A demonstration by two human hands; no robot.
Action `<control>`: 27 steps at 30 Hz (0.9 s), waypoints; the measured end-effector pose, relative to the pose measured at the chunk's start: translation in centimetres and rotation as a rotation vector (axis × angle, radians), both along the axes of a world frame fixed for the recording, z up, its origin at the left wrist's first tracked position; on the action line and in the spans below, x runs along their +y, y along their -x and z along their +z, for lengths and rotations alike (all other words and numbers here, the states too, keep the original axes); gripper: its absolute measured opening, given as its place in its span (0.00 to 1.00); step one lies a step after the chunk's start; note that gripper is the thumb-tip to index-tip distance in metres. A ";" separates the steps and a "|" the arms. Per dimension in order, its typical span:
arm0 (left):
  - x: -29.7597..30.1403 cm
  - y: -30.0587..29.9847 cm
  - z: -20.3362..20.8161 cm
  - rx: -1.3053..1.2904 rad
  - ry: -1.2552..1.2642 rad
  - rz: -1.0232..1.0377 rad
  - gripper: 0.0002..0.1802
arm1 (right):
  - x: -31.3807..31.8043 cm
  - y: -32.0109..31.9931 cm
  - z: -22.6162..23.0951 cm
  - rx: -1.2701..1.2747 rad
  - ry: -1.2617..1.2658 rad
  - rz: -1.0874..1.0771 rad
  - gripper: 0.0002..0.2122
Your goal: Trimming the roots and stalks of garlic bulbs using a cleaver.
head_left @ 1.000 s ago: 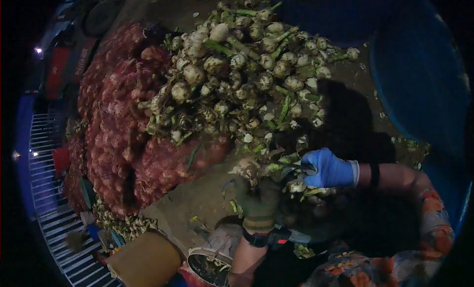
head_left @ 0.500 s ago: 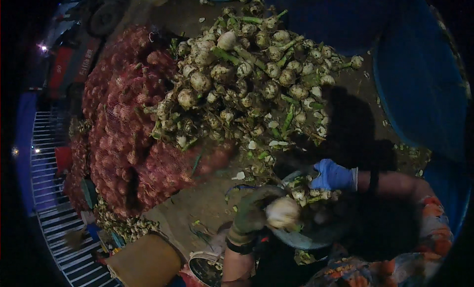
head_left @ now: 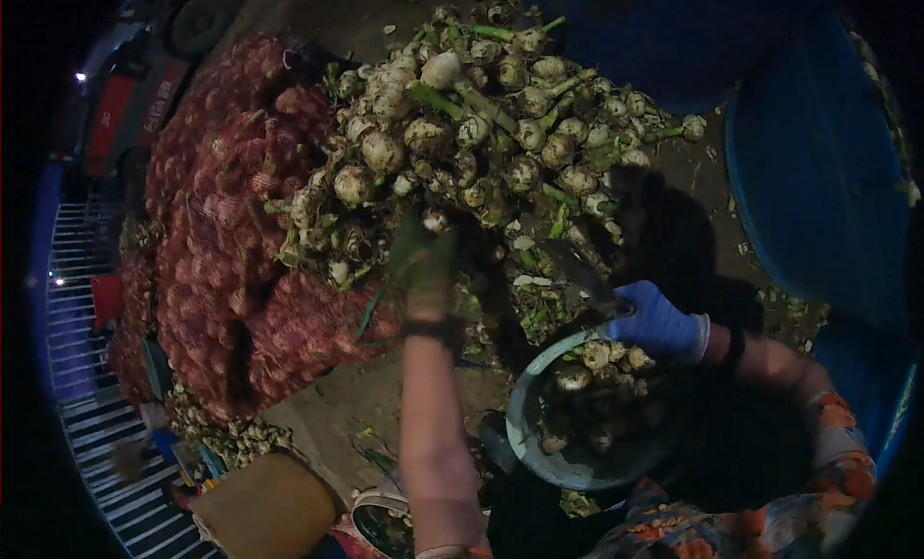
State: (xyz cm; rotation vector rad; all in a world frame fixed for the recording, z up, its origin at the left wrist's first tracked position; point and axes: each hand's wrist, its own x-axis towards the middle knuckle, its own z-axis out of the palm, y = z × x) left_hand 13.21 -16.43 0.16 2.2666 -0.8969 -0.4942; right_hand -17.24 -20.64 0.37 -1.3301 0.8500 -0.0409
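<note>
A heap of garlic bulbs (head_left: 520,126), dirty and with green stalks, lies ahead of me. My left hand (head_left: 423,261), in a dark green glove, reaches into its near edge beside a pale bulb; its fingers are blurred and in shadow. My right hand (head_left: 662,322), in a blue glove, is closed above the rim of a round blue-grey basin (head_left: 523,434). A dark, flat, blade-like tool (head_left: 585,282) points up and left from it, too dim to name surely. Cut garlic bulbs (head_left: 602,362) sit inside the basin, partly in shadow.
Red mesh sacks full of bulbs (head_left: 217,232) stand at the left. A tan container (head_left: 265,506) and a white-rimmed bucket (head_left: 375,520) are at the lower left. Green and white trimmings (head_left: 544,314) lie between heap and basin. A large blue tub (head_left: 818,174) stands at the right.
My left hand has moved from above the basin forward to the heap, and the garlic bulb it held is no longer in it. My right hand has shifted slightly up and right.
</note>
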 end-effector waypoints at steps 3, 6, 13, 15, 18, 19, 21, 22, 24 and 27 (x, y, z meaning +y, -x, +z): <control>2.4 2.1 0.1 0.439 0.429 0.061 0.23 | -1.2 0.3 1.0 0.034 0.380 0.191 0.14; 6.2 4.1 1.3 0.539 0.262 0.099 0.22 | -0.9 -0.9 0.9 -0.122 0.693 0.338 0.13; 14.4 11.0 2.5 1.487 0.201 0.045 0.18 | 0.0 -2.4 5.3 -0.120 0.936 0.688 0.16; 14.8 11.8 2.8 1.327 0.334 -0.312 0.22 | 0.4 -2.4 5.6 -0.114 0.900 0.742 0.17; 15.7 13.4 2.3 1.233 0.434 -0.568 0.25 | 0.7 -2.1 5.4 -0.069 0.892 0.833 0.18; 16.4 14.0 1.4 1.322 0.407 -0.477 0.25 | 0.8 -2.0 5.3 -0.059 0.891 0.844 0.18; 18.3 14.1 -0.4 1.327 0.314 -0.428 0.25 | 0.9 -1.9 5.4 -0.053 0.891 0.862 0.18; 19.6 13.8 -1.8 1.252 0.252 -0.469 0.26 | 1.1 -1.8 5.1 -0.058 0.888 0.853 0.18; 21.5 13.8 -4.4 1.265 0.180 -0.407 0.29 | 1.2 -1.7 4.7 -0.061 0.885 0.834 0.19; 22.0 14.4 -4.3 1.256 0.132 -0.278 0.34 | 1.4 -1.5 2.4 -0.060 0.911 0.783 0.17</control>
